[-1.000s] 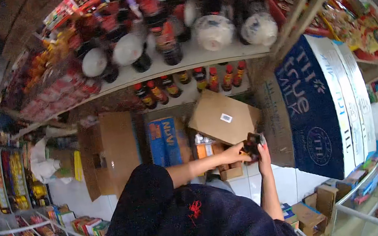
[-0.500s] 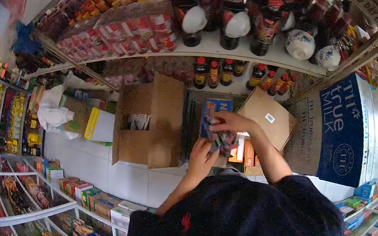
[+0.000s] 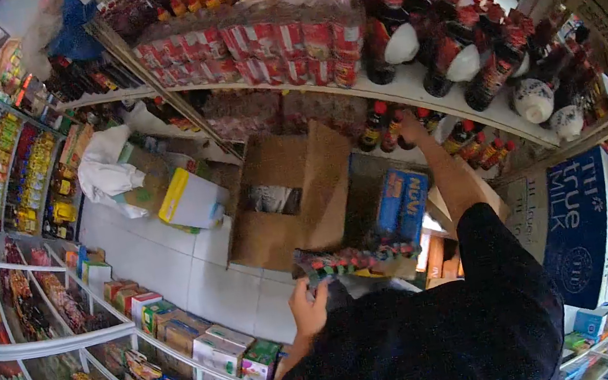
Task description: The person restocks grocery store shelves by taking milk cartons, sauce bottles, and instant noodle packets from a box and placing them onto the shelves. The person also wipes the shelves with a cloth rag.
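Observation:
My left hand is closed on the near left end of a long strip of small dark red and green packets, which stretches to the right below a blue box. Up at the lower shelf, my right hand reaches in among red-capped dark sauce bottles. Its fingers are blurred against one bottle, and whether they grip it cannot be made out. An open cardboard box with silvery contents stands left of the blue box.
Above, a shelf holds wrapped red cans, large bottles and white bowls. A big blue and brown carton stands at the right. Racks of packets line the lower left, beside white floor tiles.
My right hand has left the packets and moved up to the bottles. My left hand has moved down and left, and the strip is now stretched out. The view has shifted.

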`<action>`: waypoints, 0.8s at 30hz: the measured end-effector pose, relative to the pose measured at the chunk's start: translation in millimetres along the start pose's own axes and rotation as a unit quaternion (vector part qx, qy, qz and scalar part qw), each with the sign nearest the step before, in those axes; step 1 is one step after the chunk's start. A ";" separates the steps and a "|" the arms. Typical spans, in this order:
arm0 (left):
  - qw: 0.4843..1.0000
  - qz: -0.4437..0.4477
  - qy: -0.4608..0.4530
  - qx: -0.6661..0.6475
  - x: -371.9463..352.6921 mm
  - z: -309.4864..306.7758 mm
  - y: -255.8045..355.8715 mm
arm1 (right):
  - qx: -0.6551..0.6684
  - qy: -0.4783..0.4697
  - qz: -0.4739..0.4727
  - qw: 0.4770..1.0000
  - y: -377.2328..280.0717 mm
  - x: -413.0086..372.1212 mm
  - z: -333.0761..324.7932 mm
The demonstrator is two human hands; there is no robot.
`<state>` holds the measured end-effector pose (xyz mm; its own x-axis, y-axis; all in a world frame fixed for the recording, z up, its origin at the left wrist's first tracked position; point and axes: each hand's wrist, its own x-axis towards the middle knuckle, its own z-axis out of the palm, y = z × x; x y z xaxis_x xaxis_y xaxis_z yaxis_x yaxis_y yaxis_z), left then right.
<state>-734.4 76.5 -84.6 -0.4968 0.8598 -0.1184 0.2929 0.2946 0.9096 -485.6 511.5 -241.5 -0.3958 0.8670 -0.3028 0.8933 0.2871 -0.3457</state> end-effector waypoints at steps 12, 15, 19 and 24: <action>0.997 -0.037 -0.046 -0.040 47.3 -25.4 -26.3 | -0.103 0.065 0.113 0.986 21.6 45.2 67.7; 0.994 -0.055 -0.083 -0.040 68.2 -29.1 -30.7 | -0.139 0.115 0.059 0.982 65.9 58.5 108.9; 0.991 -0.045 -0.116 -0.048 82.7 -30.7 -26.6 | -0.130 0.432 -0.074 0.890 92.7 32.7 121.5; 0.986 -0.048 -0.125 -0.102 99.3 -19.4 -16.5 | 0.056 0.294 0.047 0.953 0.8 -74.5 34.3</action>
<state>-804.4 148.9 -103.6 -0.2903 0.9155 -0.2783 0.0708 0.3106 0.9479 -462.7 433.2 -249.7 -0.0981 0.9746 0.2014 0.8778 0.1801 -0.4439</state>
